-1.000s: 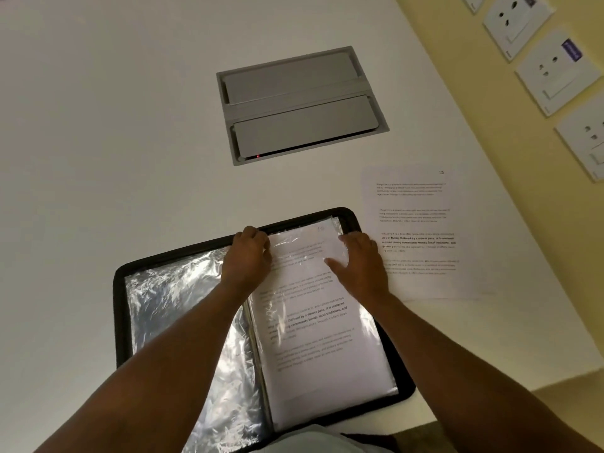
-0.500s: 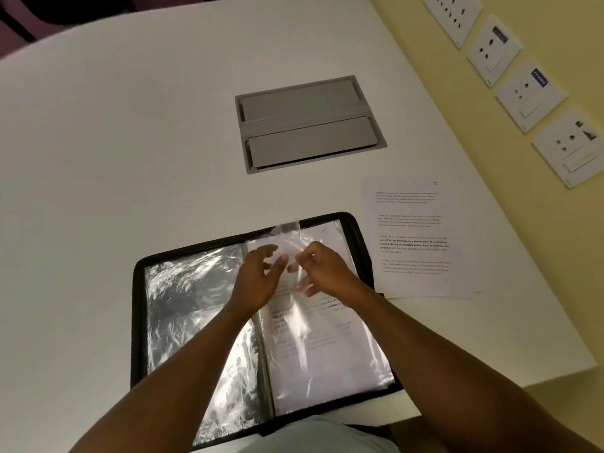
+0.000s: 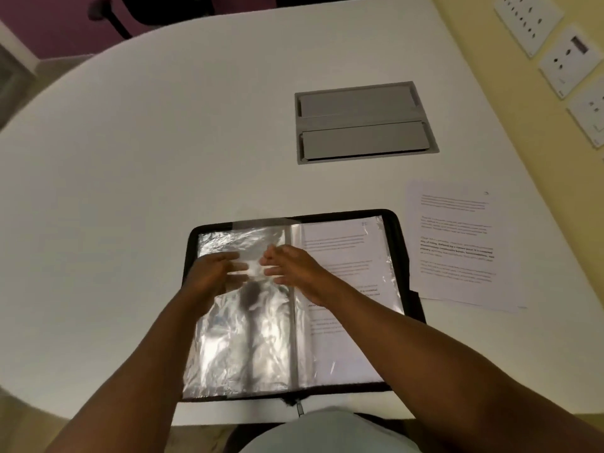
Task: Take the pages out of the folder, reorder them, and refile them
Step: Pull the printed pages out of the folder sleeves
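Observation:
A black zip folder (image 3: 403, 256) lies open on the white table in front of me. Its left half shows empty clear plastic sleeves (image 3: 242, 341). A sleeve on the right half holds a printed page (image 3: 346, 250). My left hand (image 3: 212, 276) and my right hand (image 3: 294, 269) hover over the left half near the spine, fingers straight and pointing at each other. A clear sleeve lies under and partly over the left fingers. A loose printed page (image 3: 457, 246) lies on the table right of the folder.
A grey hatch (image 3: 362, 122) with two flaps is set into the table (image 3: 163, 142) behind the folder. The yellow wall on the right carries several socket plates (image 3: 568, 57). A dark chair (image 3: 157, 11) stands beyond the far table edge.
A clear sleeve has been turned from the right half over to the left half. Both hands moved left with it and their fingers have straightened. The view shifted right and back.

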`<state>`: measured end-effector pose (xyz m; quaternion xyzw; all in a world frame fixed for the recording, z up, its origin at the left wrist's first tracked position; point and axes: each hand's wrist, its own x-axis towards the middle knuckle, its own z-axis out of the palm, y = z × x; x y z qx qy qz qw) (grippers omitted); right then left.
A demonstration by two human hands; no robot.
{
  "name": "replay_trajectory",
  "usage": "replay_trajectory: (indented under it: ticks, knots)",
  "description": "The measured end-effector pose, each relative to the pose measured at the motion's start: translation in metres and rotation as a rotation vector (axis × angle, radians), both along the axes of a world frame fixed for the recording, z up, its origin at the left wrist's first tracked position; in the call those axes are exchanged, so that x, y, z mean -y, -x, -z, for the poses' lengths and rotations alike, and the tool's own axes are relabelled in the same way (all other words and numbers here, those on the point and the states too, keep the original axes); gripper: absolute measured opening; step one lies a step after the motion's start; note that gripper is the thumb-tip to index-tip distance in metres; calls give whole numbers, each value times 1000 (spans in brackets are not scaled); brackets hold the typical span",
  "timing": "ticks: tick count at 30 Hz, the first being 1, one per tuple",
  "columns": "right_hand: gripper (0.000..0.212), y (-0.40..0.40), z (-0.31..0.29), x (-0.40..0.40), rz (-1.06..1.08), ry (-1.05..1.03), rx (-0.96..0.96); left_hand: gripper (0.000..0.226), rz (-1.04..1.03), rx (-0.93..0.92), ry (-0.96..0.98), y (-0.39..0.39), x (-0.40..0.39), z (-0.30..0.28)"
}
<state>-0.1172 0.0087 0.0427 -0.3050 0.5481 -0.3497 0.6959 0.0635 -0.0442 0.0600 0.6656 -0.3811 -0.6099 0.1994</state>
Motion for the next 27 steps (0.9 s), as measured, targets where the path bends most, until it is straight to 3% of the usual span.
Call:
replay_trajectory:
  ticks: [3,6,11,13,16,20,23,27]
  knots:
    - [27,11,22,-15,35,98,-559,18,-34,168,20,-33,7,8]
    - [38,39,44,-37,114,140,-873,17,-47,379,91,-60,13,18]
    - [62,85,66,-64,-94,47,-1299,60,-27,797,211,-59,17,30]
    - [70,95,71,-71,-86,0,-1340,61,46,869,424,-36,11,33]
    - [82,99,76,-74,-28,-32,-1311,54,365,736,659,11,-3,48]
    - [96,98,75,-64,11,-119,-1243,36,770,616,715,60,-18,68]
    - [95,99,79,-64,-6,-121,-1310,57,998,674,674,77,-22,82]
    - [81,95,80,-71,67,18,-1329,66,1044,701,662,88,-17,90]
